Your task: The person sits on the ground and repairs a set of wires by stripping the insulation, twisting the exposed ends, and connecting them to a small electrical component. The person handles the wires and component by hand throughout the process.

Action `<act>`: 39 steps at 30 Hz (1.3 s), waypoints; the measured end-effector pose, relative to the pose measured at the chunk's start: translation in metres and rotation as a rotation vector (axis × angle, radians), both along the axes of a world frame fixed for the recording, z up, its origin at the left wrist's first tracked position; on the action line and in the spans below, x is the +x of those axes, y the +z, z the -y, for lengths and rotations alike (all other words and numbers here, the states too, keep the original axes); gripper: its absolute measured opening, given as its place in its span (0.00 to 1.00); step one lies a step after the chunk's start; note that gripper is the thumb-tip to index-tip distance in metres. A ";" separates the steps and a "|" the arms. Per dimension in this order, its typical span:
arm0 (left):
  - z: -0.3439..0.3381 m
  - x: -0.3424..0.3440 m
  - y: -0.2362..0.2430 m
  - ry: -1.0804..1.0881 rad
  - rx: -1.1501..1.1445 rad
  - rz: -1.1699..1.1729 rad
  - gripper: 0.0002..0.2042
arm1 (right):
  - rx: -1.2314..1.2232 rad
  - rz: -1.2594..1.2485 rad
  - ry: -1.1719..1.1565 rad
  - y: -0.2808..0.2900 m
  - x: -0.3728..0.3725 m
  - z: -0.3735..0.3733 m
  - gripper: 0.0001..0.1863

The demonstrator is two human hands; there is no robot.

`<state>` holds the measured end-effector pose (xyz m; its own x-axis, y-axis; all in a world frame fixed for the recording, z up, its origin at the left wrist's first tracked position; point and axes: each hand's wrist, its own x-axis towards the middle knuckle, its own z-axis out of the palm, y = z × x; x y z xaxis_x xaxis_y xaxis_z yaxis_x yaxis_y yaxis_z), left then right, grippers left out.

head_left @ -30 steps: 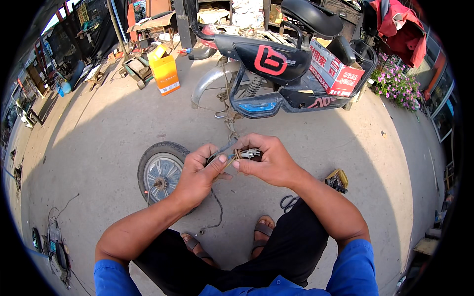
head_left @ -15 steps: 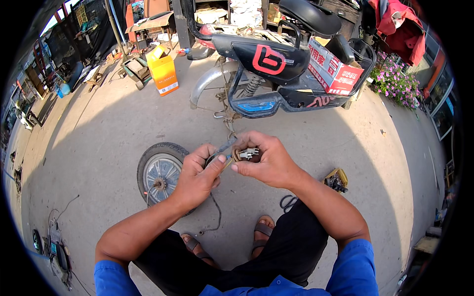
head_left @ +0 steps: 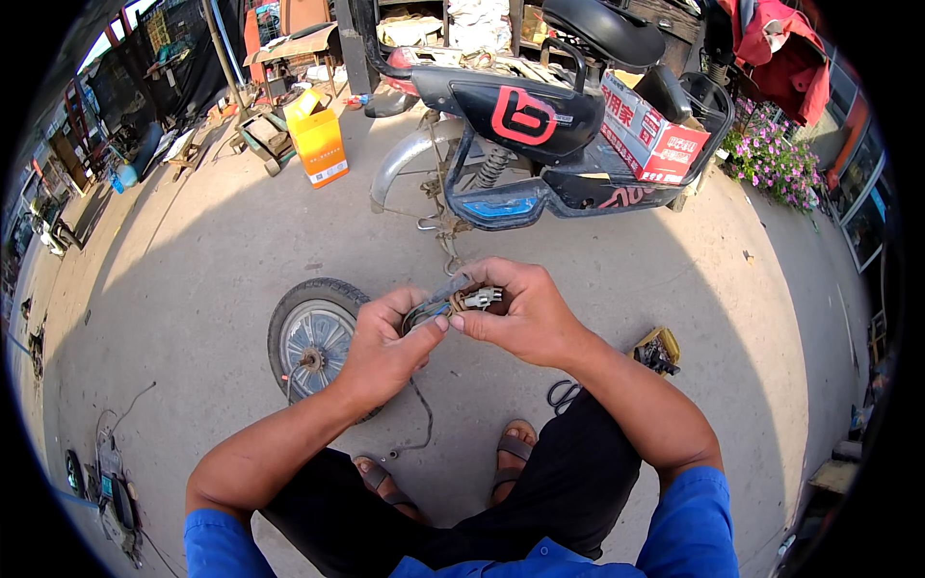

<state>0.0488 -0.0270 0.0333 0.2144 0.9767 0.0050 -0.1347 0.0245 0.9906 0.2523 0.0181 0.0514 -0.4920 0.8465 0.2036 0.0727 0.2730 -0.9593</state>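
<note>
In front of me, both hands hold a bundle of thin wires (head_left: 441, 310) with a dark grey sleeve along its top. My left hand (head_left: 387, 337) is closed on the wires, thumb and fingers pinching them. Around the white plug connector (head_left: 481, 298) at the bundle's right end, my right hand (head_left: 525, 313) is closed, its thumb tip close to the left thumb. Below my left hand a dark cable (head_left: 424, 414) hangs down to the ground. Partly behind my left wrist lies a wheel (head_left: 313, 345) with a black tyre and a silver hub.
Ahead stands a black electric scooter (head_left: 520, 120) carrying a red and white carton (head_left: 650, 135). An orange box (head_left: 316, 140) is at the far left. Scissors (head_left: 562, 396) and a small yellow container of parts (head_left: 657, 353) lie by my right knee. Dismantled parts (head_left: 114, 486) rest at lower left.
My thumbs have come closer together on the wires. The dark sleeve has tilted flatter and more of the wire bundle shows between my hands.
</note>
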 end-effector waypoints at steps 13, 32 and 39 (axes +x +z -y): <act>-0.003 -0.001 -0.008 0.092 0.165 -0.271 0.06 | 0.219 0.100 -0.060 0.006 -0.005 0.007 0.16; -0.005 -0.013 -0.004 -0.198 -0.027 -0.096 0.06 | 0.185 0.073 -0.102 0.000 -0.006 0.006 0.16; -0.001 -0.007 -0.003 -0.075 -0.041 -0.018 0.06 | 0.102 0.124 -0.058 -0.003 -0.002 0.000 0.17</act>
